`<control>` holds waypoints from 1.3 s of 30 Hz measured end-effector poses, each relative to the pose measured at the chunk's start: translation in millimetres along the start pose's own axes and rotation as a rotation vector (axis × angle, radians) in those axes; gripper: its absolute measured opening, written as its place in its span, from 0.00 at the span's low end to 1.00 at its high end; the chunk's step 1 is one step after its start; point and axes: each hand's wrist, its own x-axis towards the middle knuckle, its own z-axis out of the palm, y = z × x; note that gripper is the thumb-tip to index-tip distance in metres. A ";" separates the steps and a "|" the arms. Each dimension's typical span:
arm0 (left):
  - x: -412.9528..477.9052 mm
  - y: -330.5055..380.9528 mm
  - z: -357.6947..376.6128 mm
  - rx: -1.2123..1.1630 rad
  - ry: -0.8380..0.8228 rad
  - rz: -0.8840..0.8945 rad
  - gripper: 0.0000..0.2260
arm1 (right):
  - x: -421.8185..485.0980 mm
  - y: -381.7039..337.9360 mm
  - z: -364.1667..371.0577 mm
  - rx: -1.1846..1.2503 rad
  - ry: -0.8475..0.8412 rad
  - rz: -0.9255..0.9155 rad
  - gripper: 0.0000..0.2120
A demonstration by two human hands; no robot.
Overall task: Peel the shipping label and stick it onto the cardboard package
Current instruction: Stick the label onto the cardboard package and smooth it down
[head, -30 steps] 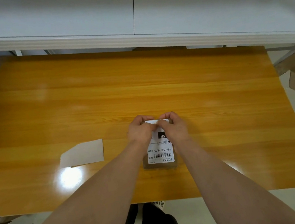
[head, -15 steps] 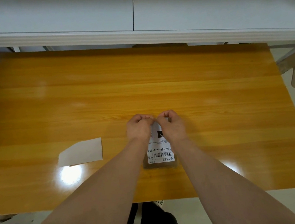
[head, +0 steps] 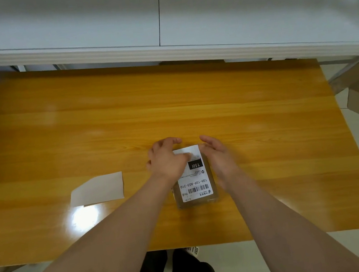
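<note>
Cardboard package lies flat on the desk, toward 6 o'clock from its centre, with the shipping label on its top face. Left hand presses the label's 11 o'clock corner, fingers loosely straight. Right hand lies along the package's 3 o'clock edge, relaxed, pinching nothing. White backing sheet lies apart at 9 o'clock.

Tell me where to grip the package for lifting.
Its two long side edges, near end, coming from above: the package lies flat on the table, its label faces up, and the left hand and right hand crowd the far end.
</note>
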 end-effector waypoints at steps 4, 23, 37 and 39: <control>-2.3 4.0 -5.2 0.113 -0.111 0.079 0.25 | -6.0 7.6 -4.2 0.029 -0.097 0.001 0.25; 15.7 -8.1 20.9 -0.361 -0.101 -0.188 0.19 | 4.6 13.3 11.5 0.040 0.012 -0.037 0.08; 13.1 1.7 24.5 -0.378 0.028 -0.308 0.17 | 13.8 12.1 21.5 -0.066 0.117 -0.089 0.09; 12.4 2.7 24.5 -0.370 0.044 -0.312 0.17 | 14.6 12.4 21.9 -0.078 0.125 -0.094 0.10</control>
